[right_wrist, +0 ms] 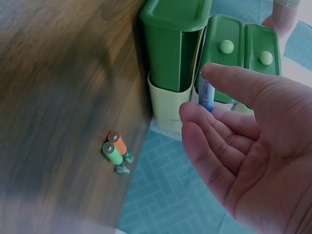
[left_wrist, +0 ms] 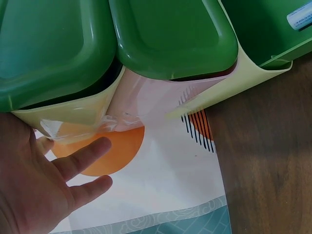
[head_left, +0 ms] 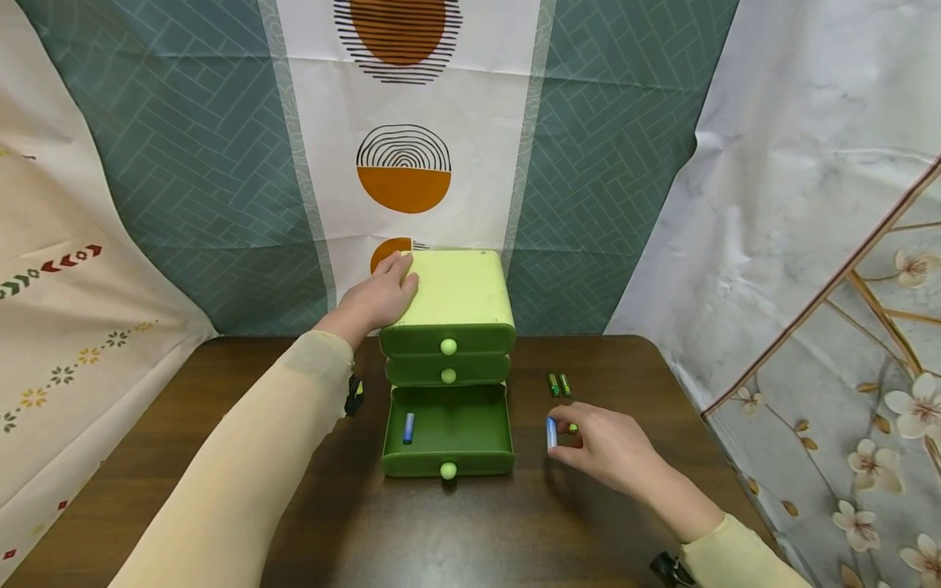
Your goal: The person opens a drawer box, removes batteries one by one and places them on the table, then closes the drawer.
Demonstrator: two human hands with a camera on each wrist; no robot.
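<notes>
My left hand rests on the top left edge of a small drawer cabinet with a pale yellow-green shell. In the left wrist view its fingers are extended. The cabinet's bottom drawer is pulled out, and a blue battery lies inside at the left. Right of that drawer, my right hand pinches another blue battery between thumb and fingertips, above the table. Past this hand, two green batteries lie on the table. The right wrist view also shows an orange battery beside a light green battery.
The upper drawer and middle drawer are pushed in, each with a round light green knob. The cabinet stands at the back of a dark wooden table. Patterned cloths hang behind and at both sides.
</notes>
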